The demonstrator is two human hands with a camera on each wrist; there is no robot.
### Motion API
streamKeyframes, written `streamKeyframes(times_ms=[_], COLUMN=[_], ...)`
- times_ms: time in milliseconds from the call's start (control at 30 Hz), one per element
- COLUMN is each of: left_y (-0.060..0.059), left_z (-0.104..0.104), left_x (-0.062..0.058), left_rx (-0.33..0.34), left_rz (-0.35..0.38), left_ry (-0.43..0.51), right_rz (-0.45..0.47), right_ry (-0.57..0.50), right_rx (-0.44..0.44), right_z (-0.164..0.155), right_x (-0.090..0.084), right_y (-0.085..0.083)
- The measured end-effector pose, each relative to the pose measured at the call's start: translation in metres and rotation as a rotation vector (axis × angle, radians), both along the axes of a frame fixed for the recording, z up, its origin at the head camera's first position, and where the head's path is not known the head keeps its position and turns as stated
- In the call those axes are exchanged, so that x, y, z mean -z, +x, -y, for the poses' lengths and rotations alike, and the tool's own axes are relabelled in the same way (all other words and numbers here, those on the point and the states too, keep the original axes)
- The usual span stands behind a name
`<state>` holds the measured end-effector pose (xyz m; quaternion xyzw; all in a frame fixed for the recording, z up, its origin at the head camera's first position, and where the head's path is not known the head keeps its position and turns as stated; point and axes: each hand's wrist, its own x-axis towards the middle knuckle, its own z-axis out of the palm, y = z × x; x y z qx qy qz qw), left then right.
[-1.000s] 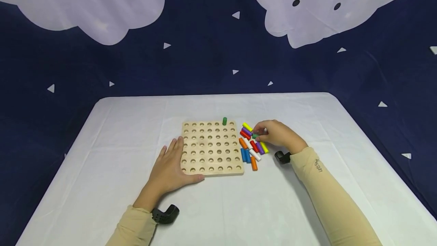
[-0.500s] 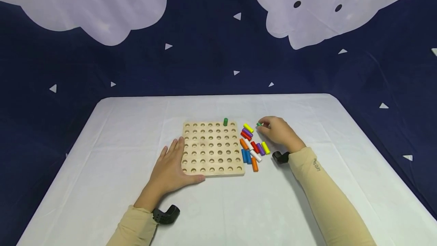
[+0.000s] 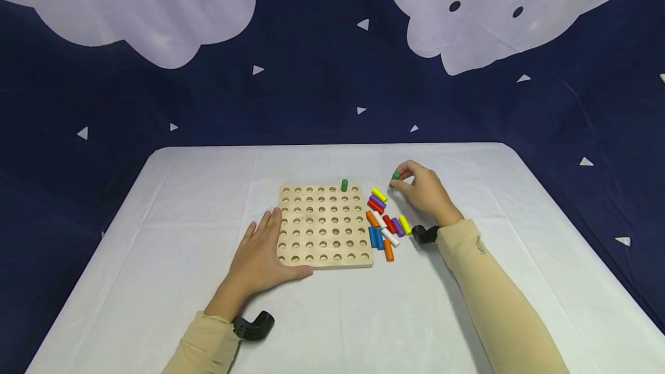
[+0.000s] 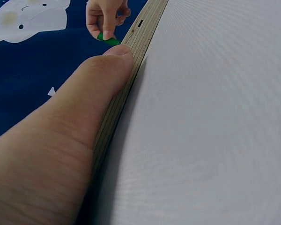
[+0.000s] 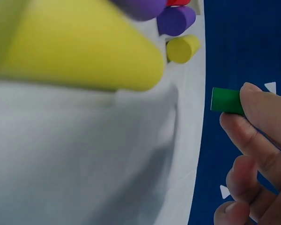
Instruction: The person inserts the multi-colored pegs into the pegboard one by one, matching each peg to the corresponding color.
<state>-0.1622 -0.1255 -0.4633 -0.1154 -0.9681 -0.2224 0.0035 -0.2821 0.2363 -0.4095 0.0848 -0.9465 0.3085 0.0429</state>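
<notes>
Right hand (image 3: pixel 427 192) pinches a green peg (image 3: pixel 396 176) between thumb and fingers, held beyond the loose pegs (image 3: pixel 391 238), apart from the holed board (image 3: pixel 328 225). Left hand (image 3: pixel 257 258) unclenched, fingers straight at the board's left edge, likely steadying it. Second green peg (image 3: pixel 344 185) stands in the far row. Step in hand looks like carrying; next move probably calls for reaching left, lining the held peg upright over a vacant hole

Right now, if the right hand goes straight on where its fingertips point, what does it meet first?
Probably the upright green peg in the board, to the left in the head view. How high the right hand is, I cannot tell: it might brush the upper yellow peg or pass above both.
</notes>
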Motion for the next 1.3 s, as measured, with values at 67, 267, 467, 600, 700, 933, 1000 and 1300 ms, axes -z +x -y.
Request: streamKeyframes(times_ms=[67,267,467,600,700,933,1000,1300], left_y=[0.0,0.001,0.001,0.001,0.001,0.002,0.002,0.001], left_z=[0.0,0.0,0.0,-0.001,0.0,0.0,0.0,0.0], left_x=[-0.001,-0.002,0.0,0.0,-0.001,-0.002,-0.002,-0.001], left_rx=[-0.001,0.0,0.0,-0.002,-0.003,-0.007,-0.007,-0.008], left_rz=[-0.001,0.004,0.008,0.003,0.0,0.005,0.006,0.001], left_ry=[0.001,-0.004,-0.001,0.0,-0.004,-0.007,-0.008,-0.01], right_rz=[-0.005,0.007,0.054,0.066,0.057,0.048,0.047,0.039], right_ry=[-0.011,-0.032,0.021,0.041,0.061,0.087,0.087,0.083], right_rx=[-0.004,-0.054,-0.115,-0.149,-0.165,-0.178,-0.183,-0.208], right_z=[0.004,0.022,0.046,0.056,0.061,0.066,0.067,0.067], right_x=[-0.002,-0.006,-0.008,-0.007,-0.006,-0.006,-0.005,-0.006], right_y=[-0.002,-0.008,-0.011,-0.012,-0.014,-0.015,-0.015,-0.014])
